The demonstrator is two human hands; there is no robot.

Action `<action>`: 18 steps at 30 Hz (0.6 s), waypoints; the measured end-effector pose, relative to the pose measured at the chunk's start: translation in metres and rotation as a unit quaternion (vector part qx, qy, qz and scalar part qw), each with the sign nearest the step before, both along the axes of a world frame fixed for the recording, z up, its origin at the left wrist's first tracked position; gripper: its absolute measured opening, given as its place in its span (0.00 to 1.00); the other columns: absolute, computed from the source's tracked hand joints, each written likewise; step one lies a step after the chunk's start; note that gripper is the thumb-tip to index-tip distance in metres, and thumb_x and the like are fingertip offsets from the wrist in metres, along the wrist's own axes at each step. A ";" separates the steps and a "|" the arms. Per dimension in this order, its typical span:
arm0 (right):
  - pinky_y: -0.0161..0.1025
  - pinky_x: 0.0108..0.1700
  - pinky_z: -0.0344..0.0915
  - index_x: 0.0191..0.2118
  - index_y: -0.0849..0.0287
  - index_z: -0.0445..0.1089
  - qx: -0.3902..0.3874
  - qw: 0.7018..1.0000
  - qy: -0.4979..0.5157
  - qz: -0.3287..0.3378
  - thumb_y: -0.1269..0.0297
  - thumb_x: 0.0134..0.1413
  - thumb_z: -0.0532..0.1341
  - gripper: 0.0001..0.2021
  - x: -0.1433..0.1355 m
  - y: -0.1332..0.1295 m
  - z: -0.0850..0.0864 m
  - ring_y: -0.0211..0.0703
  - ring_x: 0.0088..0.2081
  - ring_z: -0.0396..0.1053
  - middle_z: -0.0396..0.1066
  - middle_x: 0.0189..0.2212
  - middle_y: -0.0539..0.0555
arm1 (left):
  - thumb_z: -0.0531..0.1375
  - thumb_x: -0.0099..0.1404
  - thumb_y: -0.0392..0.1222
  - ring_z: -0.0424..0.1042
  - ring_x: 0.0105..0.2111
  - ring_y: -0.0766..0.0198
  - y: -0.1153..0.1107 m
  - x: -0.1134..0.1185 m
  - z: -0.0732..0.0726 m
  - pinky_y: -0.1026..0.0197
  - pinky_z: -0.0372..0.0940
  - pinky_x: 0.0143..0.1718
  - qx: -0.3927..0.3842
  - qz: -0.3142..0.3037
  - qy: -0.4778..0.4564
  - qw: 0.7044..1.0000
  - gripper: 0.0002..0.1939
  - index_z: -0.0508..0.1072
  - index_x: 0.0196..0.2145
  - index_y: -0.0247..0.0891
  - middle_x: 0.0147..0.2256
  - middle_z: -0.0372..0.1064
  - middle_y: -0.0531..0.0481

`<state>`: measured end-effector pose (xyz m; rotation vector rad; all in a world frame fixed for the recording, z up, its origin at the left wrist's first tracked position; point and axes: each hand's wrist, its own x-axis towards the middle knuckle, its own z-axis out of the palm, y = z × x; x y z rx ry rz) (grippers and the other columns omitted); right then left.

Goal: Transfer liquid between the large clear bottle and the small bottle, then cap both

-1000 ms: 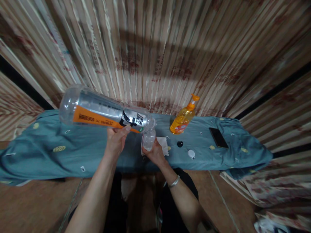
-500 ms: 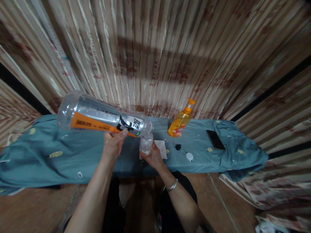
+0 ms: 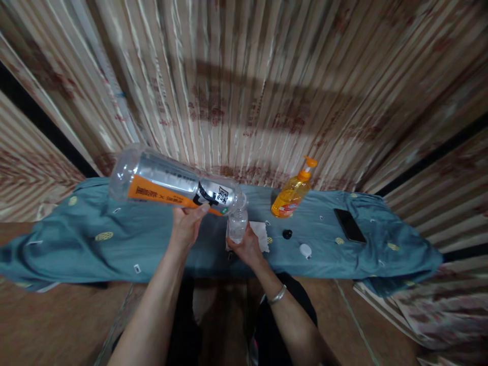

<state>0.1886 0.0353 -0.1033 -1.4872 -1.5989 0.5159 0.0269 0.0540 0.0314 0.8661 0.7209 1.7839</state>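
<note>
My left hand (image 3: 189, 223) is closed round a large clear plastic bottle (image 3: 171, 178) with a silver and orange label. That bottle lies nearly level, its neck tipped slightly down to the right. Its mouth meets the top of a small clear bottle (image 3: 238, 226), which my right hand (image 3: 247, 246) grips from the right and below. The small bottle looks close to upright. Whether liquid is passing between them is too unclear to tell. Behind and under the small bottle lies a white paper napkin (image 3: 260, 235), partly covered by my right hand.
An orange pump bottle (image 3: 290, 195) stands toward the back of the cloth-covered bench (image 3: 114, 259). Nearer to me are a black cap (image 3: 287, 234) and a white lid (image 3: 305, 250). A phone (image 3: 349, 225) lies at the right. A striped curtain (image 3: 244, 91) hangs close behind.
The whole view has shifted, so everything sits a little further right in the picture. Both hands keep their hold, and the large bottle's mouth stays at the small bottle's top.
</note>
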 end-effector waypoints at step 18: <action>0.51 0.53 0.72 0.58 0.58 0.62 0.010 1.000 0.001 -0.003 0.64 0.45 0.68 0.32 0.001 0.000 0.000 0.56 0.49 0.76 0.75 0.47 0.60 | 0.78 0.34 0.46 0.77 0.29 0.59 0.003 0.002 -0.003 0.51 0.74 0.39 0.002 -0.001 -0.004 1.000 0.29 0.76 0.35 0.44 0.29 0.76 0.54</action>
